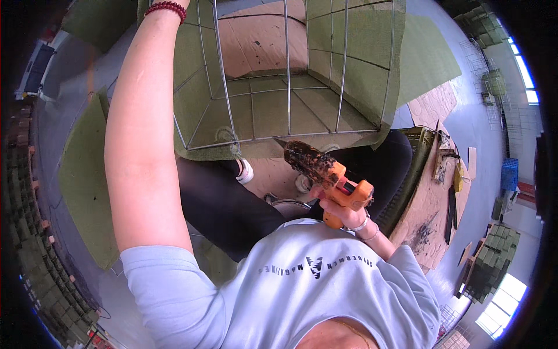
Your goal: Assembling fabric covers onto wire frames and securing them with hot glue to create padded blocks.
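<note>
A wire-frame basket (289, 87) lined with green mesh fabric (273, 113) stands in front of me, its thin metal wires facing me. In my right hand (349, 215) is an orange glue gun (337, 183), its nose crusted dark and its pointed tip touching or close to the basket's near bottom wire. A shiny pale patch shows on the fabric near the lower left corner. My left arm reaches up along the basket's left side. Only a sliver of my left hand (182, 2) shows at the top edge, and its fingers are out of view.
Green fabric panels (84, 186) spread out at the left and upper right. To my right, soiled cardboard (421, 227) carries a dirty metal piece (444, 157) and dark strips (451, 212). Stacks of green goods (494, 256) and a blue crate (510, 173) stand farther right.
</note>
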Demonstrator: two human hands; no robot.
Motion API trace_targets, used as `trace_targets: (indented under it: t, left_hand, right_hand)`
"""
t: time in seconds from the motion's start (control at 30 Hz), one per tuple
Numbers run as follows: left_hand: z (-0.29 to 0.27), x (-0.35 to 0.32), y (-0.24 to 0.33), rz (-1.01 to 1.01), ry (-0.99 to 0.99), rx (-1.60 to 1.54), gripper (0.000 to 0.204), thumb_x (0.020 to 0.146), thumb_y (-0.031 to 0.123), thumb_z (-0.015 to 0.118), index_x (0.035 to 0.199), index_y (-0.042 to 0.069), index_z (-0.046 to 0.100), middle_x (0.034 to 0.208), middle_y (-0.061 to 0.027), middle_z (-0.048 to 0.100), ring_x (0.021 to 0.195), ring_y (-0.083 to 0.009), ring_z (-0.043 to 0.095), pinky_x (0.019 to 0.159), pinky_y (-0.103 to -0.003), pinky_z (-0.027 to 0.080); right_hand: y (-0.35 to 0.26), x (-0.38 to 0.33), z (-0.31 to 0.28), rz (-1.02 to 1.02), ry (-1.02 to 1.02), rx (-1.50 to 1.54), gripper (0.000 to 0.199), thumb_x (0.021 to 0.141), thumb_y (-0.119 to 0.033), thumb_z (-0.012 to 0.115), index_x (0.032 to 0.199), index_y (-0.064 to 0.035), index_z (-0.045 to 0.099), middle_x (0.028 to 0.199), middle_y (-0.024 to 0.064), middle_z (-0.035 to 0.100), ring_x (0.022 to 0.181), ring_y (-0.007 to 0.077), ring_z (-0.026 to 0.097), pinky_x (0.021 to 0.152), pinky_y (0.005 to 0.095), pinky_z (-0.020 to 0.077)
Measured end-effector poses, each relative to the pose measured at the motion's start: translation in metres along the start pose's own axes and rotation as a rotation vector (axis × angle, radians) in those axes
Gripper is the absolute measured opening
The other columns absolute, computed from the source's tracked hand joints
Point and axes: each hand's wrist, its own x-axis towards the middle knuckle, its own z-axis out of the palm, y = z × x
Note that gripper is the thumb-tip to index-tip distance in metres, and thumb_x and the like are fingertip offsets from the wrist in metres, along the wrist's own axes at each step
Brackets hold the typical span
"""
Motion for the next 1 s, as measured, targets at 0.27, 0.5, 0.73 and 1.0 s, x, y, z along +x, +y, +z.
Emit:
trace_targets:
  t: [0.27, 0.5, 0.73, 1.0]
  left_hand:
    - [-0.001, 0.000, 0.001, -0.023, -0.024, 0.001, 0.050, 0.100, 0.042, 0.046, 0.137, 0.009, 0.046, 0.133, -0.0143, 0.051, 0.130, -0.0327, 0.043, 0.113, -0.060, 0.024]
    - [0.003, 0.001, -0.002, -0.016, 0.002, -0.014, 0.051, 0.100, 0.042, 0.046, 0.138, 0.008, 0.046, 0.134, -0.0144, 0.051, 0.131, -0.0328, 0.043, 0.113, -0.060, 0.024]
    - [0.001, 0.001, 0.001, -0.026, -0.014, -0.004, 0.051, 0.100, 0.042, 0.046, 0.138, 0.008, 0.047, 0.134, -0.0140, 0.051, 0.131, -0.0321, 0.043, 0.113, -0.059, 0.024]
    - [0.001, 0.003, 0.002, -0.035, -0.033, -0.002, 0.051, 0.100, 0.043, 0.046, 0.138, 0.009, 0.047, 0.134, -0.0136, 0.051, 0.131, -0.0317, 0.043, 0.113, -0.059, 0.024]
  right_hand:
    - [-0.001, -0.001, -0.001, -0.083, 0.007, 0.043, 0.026, 0.087, -0.005, 0.068, 0.111, -0.0064, 0.058, 0.098, 0.0019, 0.060, 0.092, 0.0128, 0.057, 0.085, 0.0284, 0.0475]
    - [0.004, 0.001, 0.001, -0.056, -0.015, 0.004, 0.024, 0.087, -0.006, 0.069, 0.109, -0.0059, 0.059, 0.099, 0.0033, 0.060, 0.092, 0.0136, 0.058, 0.085, 0.0284, 0.0476]
    - [0.016, -0.009, -0.005, -0.035, 0.029, 0.101, 0.022, 0.088, -0.005, 0.067, 0.109, -0.0051, 0.058, 0.101, 0.0040, 0.062, 0.094, 0.0143, 0.059, 0.087, 0.0303, 0.0483]
    - [0.025, -0.011, -0.006, -0.052, 0.091, 0.136, 0.015, 0.089, -0.003, 0.065, 0.103, -0.0038, 0.060, 0.098, 0.0049, 0.062, 0.093, 0.0152, 0.059, 0.087, 0.0313, 0.0479]
